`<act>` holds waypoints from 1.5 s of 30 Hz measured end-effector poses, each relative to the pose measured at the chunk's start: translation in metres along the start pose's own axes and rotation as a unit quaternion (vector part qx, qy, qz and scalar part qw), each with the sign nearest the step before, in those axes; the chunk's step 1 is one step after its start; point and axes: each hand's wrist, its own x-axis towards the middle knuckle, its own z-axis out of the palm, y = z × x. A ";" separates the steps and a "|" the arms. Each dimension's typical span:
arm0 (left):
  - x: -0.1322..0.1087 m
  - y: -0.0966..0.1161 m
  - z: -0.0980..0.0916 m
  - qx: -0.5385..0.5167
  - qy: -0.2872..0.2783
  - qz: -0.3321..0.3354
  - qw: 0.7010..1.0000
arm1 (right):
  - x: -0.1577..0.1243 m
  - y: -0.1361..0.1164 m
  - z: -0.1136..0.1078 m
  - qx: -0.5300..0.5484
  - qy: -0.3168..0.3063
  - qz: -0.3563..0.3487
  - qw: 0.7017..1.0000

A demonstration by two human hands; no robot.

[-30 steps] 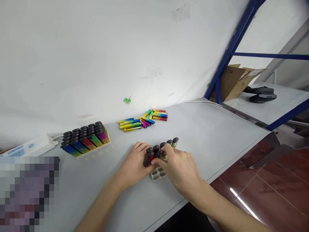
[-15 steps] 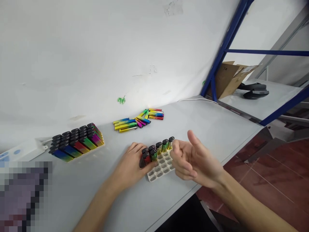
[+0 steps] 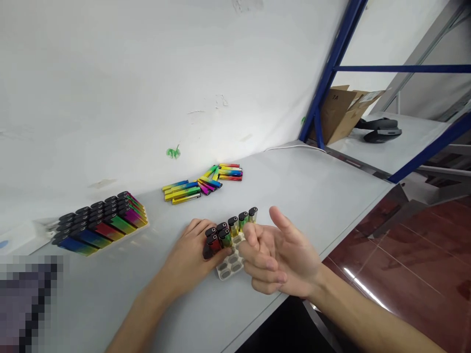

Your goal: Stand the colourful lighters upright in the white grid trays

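A pale tray (image 3: pixel 225 274) with oval slots sits on the table. Several shiny coloured lighters (image 3: pixel 225 238) with black tops stand upright in it, at its left end and along its far side. My left hand (image 3: pixel 191 252) is closed around the tray's left end, thumb at the near side, against the lighters there. Over the right part of the tray hovers my right hand (image 3: pixel 281 257), palm turned inward, fingers loosely curled and thumb raised apart; I see nothing in it. It hides part of the tray.
A full block of upright lighters (image 3: pixel 103 223) stands at left. Loose lighters (image 3: pixel 202 184) lie in a pile near the wall. A white device (image 3: pixel 16 238) is at far left, a blue rack (image 3: pixel 319 98) at right with a cardboard box (image 3: pixel 338 110) behind it.
The view has shifted slightly, so things sit a little further left. My right hand stays raised over the tray with its fingers curled; my left hand keeps its hold.
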 end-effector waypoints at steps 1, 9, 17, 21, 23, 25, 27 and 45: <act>0.000 0.000 0.000 0.001 0.001 -0.002 1.000 | -0.001 -0.003 0.001 -0.019 0.012 -0.008 1.000; 0.000 -0.005 0.003 0.016 0.002 -0.023 1.000 | 0.020 -0.090 -0.011 -0.264 0.225 -0.265 0.899; -0.001 -0.005 0.003 0.018 0.008 -0.016 1.000 | 0.068 -0.101 -0.087 -0.205 0.261 -0.157 0.930; -0.001 -0.003 0.003 0.018 0.004 -0.025 1.000 | 0.073 -0.085 -0.099 -0.286 0.266 -0.125 0.912; -0.001 -0.003 0.002 0.018 0.000 -0.031 0.999 | 0.072 -0.081 -0.100 -0.306 0.256 -0.119 0.909; -0.001 -0.003 0.002 0.020 0.000 -0.035 0.999 | 0.072 -0.078 -0.099 -0.305 0.249 -0.113 0.912; -0.001 -0.004 0.002 0.022 -0.001 -0.036 0.999 | 0.073 -0.076 -0.099 -0.296 0.241 -0.108 0.918; -0.001 -0.004 0.002 0.026 -0.007 -0.032 0.999 | 0.091 -0.079 -0.127 -0.793 0.362 -0.192 0.451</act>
